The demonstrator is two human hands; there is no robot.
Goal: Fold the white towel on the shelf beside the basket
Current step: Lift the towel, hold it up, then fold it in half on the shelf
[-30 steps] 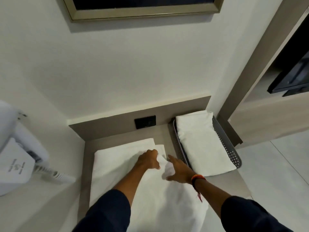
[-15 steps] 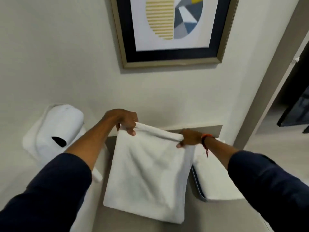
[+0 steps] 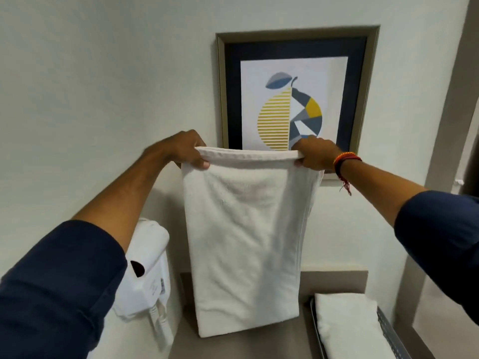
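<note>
Two hands hold the white towel (image 3: 246, 237) up in front of the wall, one at each top corner. The left hand (image 3: 181, 150) pinches the upper left corner, its fingers curled over the top hem and the thumb pressed against the cloth on the near side. The right hand (image 3: 315, 154) grips the upper right corner in the same way, fingers closed around the hem; a red and orange thread bracelet (image 3: 346, 160) sits on that wrist. Both forearms come out of dark blue sleeves (image 3: 59, 288). The towel hangs straight down, already doubled, with layered edges showing along its right side. Its bottom fold hangs low over the grey shelf (image 3: 241, 345); whether it touches the shelf I cannot tell. The top hem stretches level between the two hands and covers the lower edge of a framed picture (image 3: 295, 99) of a striped yellow and grey fruit on the wall behind. To the right on the shelf stands the grey perforated basket (image 3: 388, 332), with another folded white towel (image 3: 347, 322) lying inside it, apart from the held one. At the left, a white wall-mounted hair dryer (image 3: 147, 275) hangs beside the shelf, partly hidden by the left sleeve.
</note>
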